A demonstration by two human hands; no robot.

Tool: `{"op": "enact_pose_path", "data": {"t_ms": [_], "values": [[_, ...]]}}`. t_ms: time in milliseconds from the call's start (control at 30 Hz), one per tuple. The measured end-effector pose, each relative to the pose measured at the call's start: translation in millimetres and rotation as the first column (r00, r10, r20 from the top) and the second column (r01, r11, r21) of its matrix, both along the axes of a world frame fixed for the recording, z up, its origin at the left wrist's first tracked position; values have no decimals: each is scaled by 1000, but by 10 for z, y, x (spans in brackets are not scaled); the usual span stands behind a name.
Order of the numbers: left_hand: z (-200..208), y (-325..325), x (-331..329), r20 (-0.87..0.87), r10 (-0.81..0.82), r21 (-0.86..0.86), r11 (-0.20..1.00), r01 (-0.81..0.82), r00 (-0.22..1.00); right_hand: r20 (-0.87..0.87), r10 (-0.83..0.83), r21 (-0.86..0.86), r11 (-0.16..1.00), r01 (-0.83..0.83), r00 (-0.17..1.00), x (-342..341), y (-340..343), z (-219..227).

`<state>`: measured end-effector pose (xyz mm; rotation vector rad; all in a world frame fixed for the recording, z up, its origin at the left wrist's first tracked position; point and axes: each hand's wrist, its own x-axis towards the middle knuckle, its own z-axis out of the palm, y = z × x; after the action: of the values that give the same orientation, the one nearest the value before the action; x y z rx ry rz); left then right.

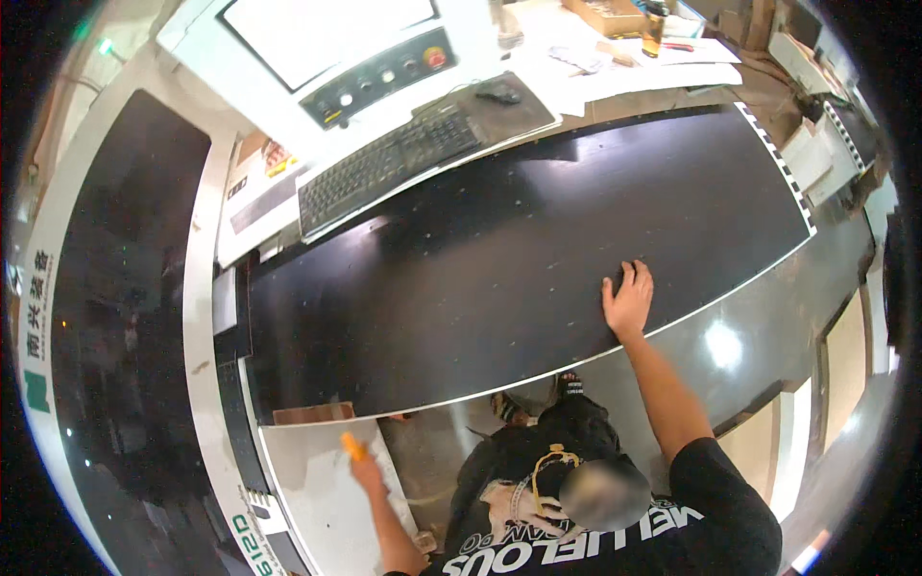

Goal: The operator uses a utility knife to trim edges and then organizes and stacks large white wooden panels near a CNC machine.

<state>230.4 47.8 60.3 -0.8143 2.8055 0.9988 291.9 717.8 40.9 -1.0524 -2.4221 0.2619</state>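
Observation:
My right hand (630, 300) lies flat with its fingers stretched out on the long black tabletop (461, 288), close to its near edge. My left hand (367, 472) is closed around a short yellow-orange object (353, 446), perhaps a tool handle; its exact kind does not show. That hand is over a white panel (307, 456) at the table's near left corner. Just beyond it, a brown strip (314, 414) lies along the black top's near edge.
A black keyboard (389, 163) and a mouse (498, 93) rest beyond the tabletop, below a control panel (379, 79) with a red button. A large machine with a dark cover (125, 288) stands left. Papers (663, 72) lie at the back; pale boards (759, 446) stand at right.

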Motion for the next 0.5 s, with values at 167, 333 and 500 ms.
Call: {"op": "enact_pose_path", "data": {"t_ms": [167, 333, 500], "values": [[207, -509, 193, -53, 212, -77, 973, -216, 976, 4, 21, 16, 1000, -21, 1000, 45, 67, 18], [64, 925, 710, -30, -162, -59, 985, 160, 986, 52, 44, 27, 999, -45, 998, 93, 110, -19], [45, 2005, 1278, 53, -431, -221, 875, 432, 901, -12, 175, -147, 974, -175, 985, 323, 615, 15]]}}
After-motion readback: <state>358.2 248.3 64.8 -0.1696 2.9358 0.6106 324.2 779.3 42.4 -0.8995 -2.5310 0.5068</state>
